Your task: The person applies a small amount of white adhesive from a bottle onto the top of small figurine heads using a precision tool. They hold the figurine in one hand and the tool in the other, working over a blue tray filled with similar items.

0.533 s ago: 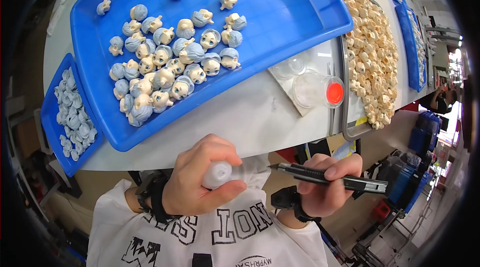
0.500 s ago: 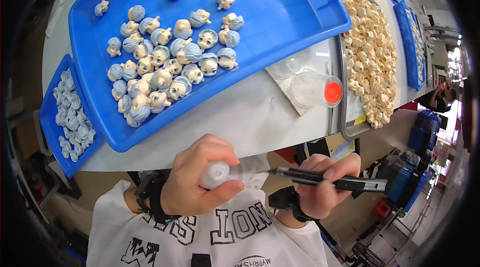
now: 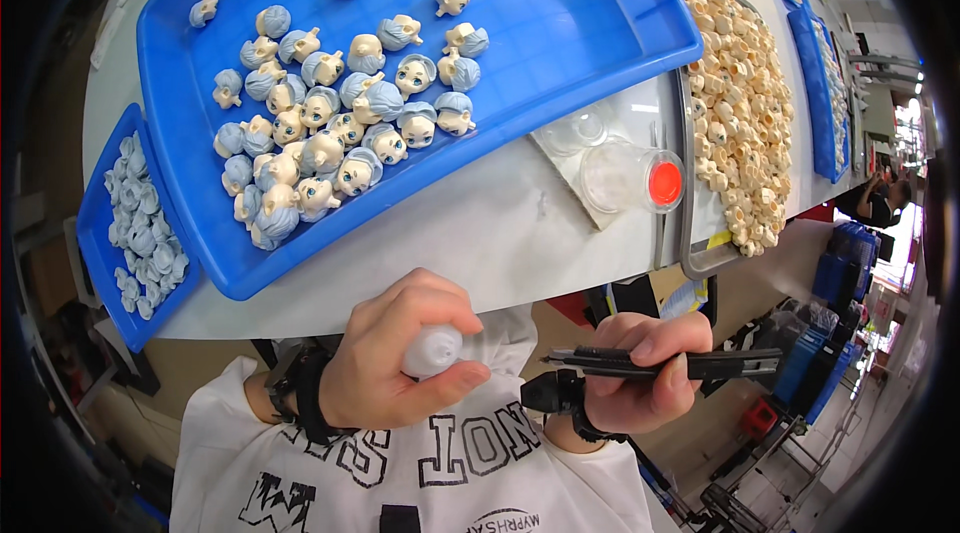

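Note:
My left hand (image 3: 395,353) is closed around a small white bottle-like thing (image 3: 432,351). Its rounded end with a little nub shows between thumb and fingers, and the rest is hidden in the palm. To the right, my right hand (image 3: 650,373) grips a black snap-off utility knife (image 3: 725,364). The knife lies nearly level, its narrow end toward the white thing but apart from it. Both hands are in front of the table's near edge, above my white shirt.
A large blue tray (image 3: 560,33) holds several doll heads with pale blue hair (image 3: 415,76). At left, a smaller blue tray (image 3: 150,325) holds pale blue hair pieces. Clear plastic cups (image 3: 605,176), one with an orange-red piece, stand near a metal tray (image 3: 690,253) of cream parts.
The knife has moved slightly left and its narrow end has dipped, with the right hand turning around it. My left hand has barely moved and keeps its grip on the white thing.

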{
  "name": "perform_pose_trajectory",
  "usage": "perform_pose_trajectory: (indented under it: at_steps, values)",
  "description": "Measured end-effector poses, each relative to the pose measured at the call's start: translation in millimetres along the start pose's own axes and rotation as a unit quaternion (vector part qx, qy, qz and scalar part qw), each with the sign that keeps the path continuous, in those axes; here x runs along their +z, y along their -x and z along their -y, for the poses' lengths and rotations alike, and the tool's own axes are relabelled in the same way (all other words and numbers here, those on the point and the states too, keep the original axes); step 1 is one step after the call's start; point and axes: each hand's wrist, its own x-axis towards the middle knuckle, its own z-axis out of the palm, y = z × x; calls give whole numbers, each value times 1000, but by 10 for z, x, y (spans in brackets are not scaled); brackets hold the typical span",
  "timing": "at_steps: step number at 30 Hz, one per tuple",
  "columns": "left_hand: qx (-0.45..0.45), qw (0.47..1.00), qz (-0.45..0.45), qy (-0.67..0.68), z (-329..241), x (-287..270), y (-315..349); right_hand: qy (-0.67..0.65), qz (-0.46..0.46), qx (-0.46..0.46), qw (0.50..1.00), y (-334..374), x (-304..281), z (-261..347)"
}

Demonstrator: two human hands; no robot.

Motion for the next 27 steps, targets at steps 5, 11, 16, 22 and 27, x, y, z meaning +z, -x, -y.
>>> perform_pose_trajectory:
  at_steps: [5,11,16,22,27]
  values:
    - [19,999,31,11,-7,19,-28,7,77,-49,996,-41,32,44]
    - [14,991,102,89,-27,4,-73,88,212,-178,957,-111,74,72]
    - [9,989,112,95,-41,-10,-94,113,248,-162,948,-119,30,133]
    - [4,990,109,85,-39,-18,-91,120,266,-135,947,-168,51,171]
    - [-6,992,110,64,-50,-34,-94,131,305,-116,936,-223,44,199]
